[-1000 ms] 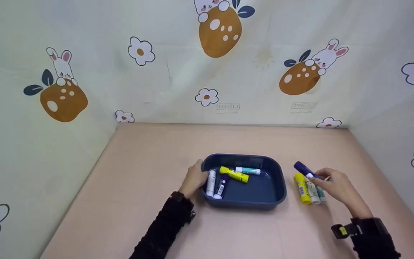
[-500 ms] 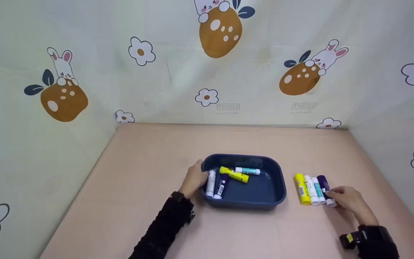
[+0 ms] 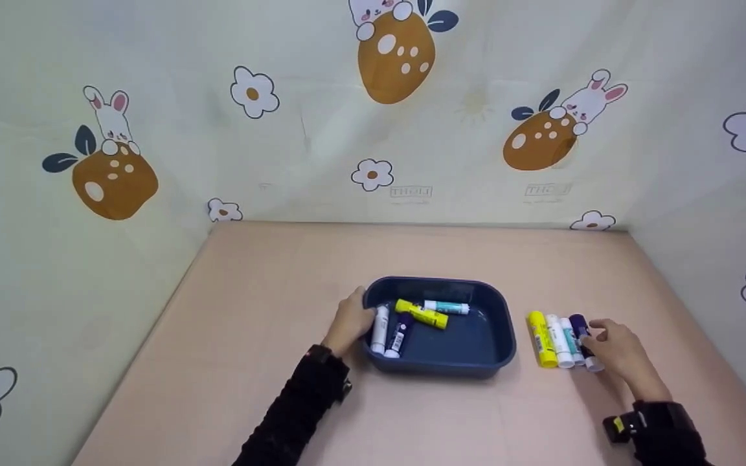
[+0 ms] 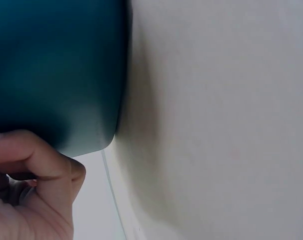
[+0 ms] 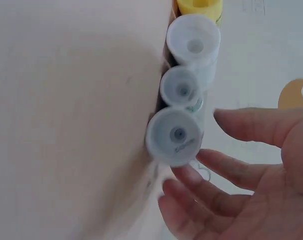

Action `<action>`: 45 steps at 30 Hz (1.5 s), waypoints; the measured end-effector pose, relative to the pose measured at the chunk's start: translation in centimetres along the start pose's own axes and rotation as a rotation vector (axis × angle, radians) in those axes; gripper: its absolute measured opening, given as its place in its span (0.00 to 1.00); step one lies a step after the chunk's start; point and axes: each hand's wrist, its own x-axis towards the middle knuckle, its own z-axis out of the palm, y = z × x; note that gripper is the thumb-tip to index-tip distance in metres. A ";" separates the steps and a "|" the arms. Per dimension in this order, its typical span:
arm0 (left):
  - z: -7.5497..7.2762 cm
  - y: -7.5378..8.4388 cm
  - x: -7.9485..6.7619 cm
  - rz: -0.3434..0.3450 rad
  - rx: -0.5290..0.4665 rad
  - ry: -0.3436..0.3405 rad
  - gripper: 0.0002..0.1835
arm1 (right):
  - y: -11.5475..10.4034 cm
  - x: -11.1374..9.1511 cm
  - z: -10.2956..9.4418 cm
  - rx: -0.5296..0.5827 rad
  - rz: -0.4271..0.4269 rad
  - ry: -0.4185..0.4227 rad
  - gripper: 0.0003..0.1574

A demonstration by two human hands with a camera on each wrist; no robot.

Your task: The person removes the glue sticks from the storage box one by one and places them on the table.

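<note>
In the head view my left hand [image 3: 350,323] grips the left rim of a dark blue tray [image 3: 441,370]. A white glue stick [image 3: 379,331], a dark purple one, a yellow one [image 3: 422,314] and a teal-and-white one lie inside it. Right of the tray, a yellow glue stick [image 3: 542,340], a white one [image 3: 559,341], a teal one [image 3: 571,341] and a purple one [image 3: 578,326] lie side by side in a row. My right hand [image 3: 622,351] is at the purple stick's right side, its fingertips touching it, thumb and fingers spread in the right wrist view.
The tray and the row stand on a pale pinkish table [image 3: 269,291]. A cloth wall [image 3: 308,155] printed with rabbits and flowers rises behind and at both sides. A gap of bare table separates tray and row.
My right hand has put the purple glue stick down at the row's right end and loosened its hold. The row has shifted slightly left. The left hand and the tray have not moved.
</note>
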 end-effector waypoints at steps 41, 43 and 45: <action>-0.4 0.6 -0.7 0.029 0.092 0.082 0.16 | -10.8 1.9 8.8 0.068 -0.244 0.112 0.50; -0.4 0.8 -0.9 0.057 0.117 0.129 0.19 | -10.8 1.8 8.8 0.061 -0.239 0.112 0.50; -0.4 1.1 -1.1 0.106 0.144 0.189 0.23 | -10.9 1.8 8.8 0.059 -0.232 0.106 0.50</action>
